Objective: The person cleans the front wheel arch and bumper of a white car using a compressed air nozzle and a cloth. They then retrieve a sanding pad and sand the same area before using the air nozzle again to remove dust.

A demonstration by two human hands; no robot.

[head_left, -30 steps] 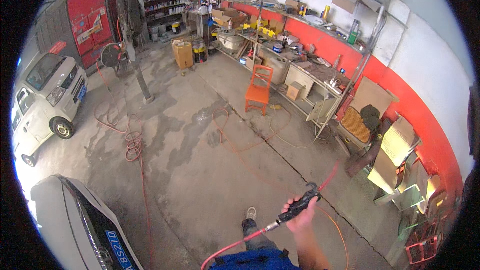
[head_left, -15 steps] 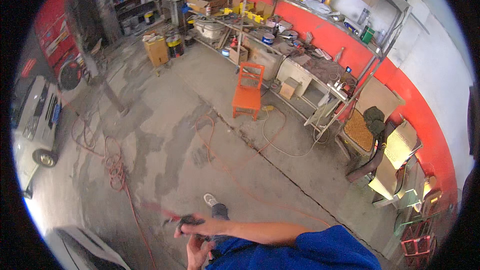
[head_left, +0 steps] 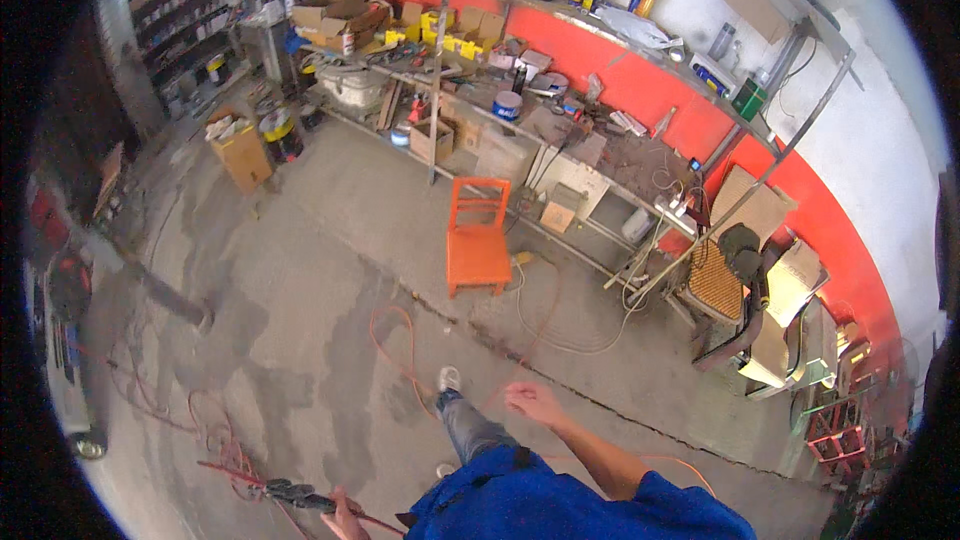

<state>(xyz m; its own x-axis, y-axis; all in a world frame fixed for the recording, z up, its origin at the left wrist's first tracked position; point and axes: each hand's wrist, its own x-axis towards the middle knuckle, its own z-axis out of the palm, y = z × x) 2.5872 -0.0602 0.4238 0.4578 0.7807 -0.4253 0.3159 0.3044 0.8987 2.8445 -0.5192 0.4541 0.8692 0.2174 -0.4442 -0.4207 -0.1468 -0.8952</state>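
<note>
My left hand (head_left: 345,520), low in the view, is closed round a dark long tool (head_left: 292,494). A thin red rod-like part extends from the tool's far end, and a reddish line runs behind my hand; the tool's exact kind is unclear. My right hand (head_left: 533,405) is out in front of my body above the concrete floor, its fingers loosely bent and a little apart, with nothing visible in them. The hand is slightly blurred.
An orange chair (head_left: 478,252) stands ahead before a cluttered workbench (head_left: 600,155). An orange hose (head_left: 405,340) and tangled red hose (head_left: 228,445) lie on the floor. A woven-seat chair (head_left: 712,280) is at right, a cardboard box (head_left: 242,158) at far left, a car (head_left: 62,370) at left.
The dark tool was at my right hand, with my left hand close below; now my left hand holds it lower and further left. My right hand has moved right, away from it. The view has shifted.
</note>
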